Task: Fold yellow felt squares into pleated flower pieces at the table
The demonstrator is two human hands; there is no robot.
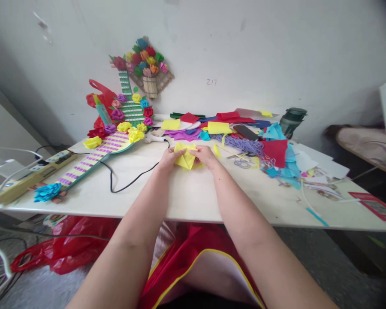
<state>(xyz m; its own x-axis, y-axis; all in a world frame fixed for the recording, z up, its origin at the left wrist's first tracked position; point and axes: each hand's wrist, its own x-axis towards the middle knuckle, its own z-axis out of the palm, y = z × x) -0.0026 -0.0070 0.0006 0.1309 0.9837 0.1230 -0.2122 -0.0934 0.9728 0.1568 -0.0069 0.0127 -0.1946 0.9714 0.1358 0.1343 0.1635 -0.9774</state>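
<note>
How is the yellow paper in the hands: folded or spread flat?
Partly folded, it seems: between the left hand and the right hand, the yellow paper shows creases and slanting edges.

Wall (244,60): small handwritten mark (211,82), reads "217" or "Z17"; first character ambiguous. Red-bordered card (378,209), right end of desk (193,201): square code pattern, print illegible.

Ahead of you stands a pale, scuffed wall (260,51) bearing a small handwritten marking (211,82), with a light grey panel (9,124) off to your left. Your whitish table (93,201) spans the view above a grey, speckled floor (67,289). To your right sits patterned, padded furniture (369,143), and soft, even light fills the room.
</note>
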